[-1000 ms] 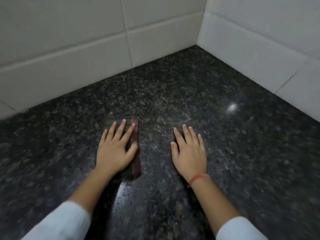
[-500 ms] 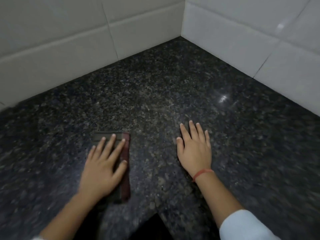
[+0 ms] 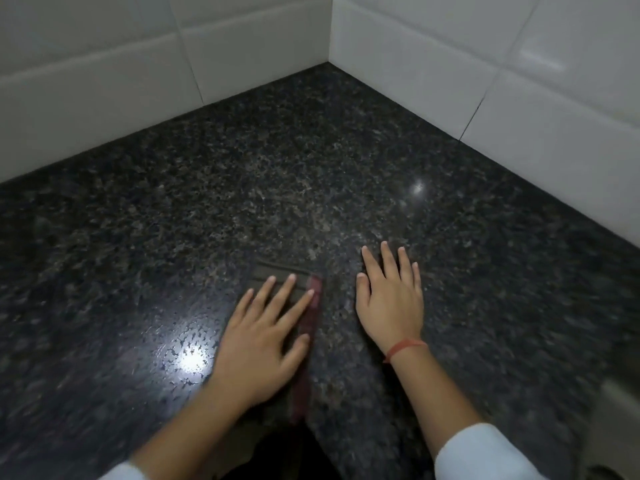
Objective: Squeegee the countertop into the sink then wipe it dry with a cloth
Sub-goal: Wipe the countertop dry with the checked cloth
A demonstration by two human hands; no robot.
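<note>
A dark speckled granite countertop [image 3: 277,168] runs into a tiled corner. My left hand [image 3: 258,344] lies flat, fingers spread, pressing on a dark cloth [image 3: 277,270] with a red edge strip along its right side. Most of the cloth is hidden under the palm. My right hand [image 3: 391,303], with a red thread at the wrist, rests flat and empty on the stone just right of the cloth's red edge.
White tiled walls stand at the back left [image 3: 104,81] and at the right [image 3: 519,64]. A lamp glare on a wet-looking patch [image 3: 190,358] shows left of my left hand. A pale blurred edge [image 3: 620,410] sits at the lower right.
My left hand slid the cloth to the right, so it now lies closer to my right hand than half a second ago. The right hand has hardly moved.
</note>
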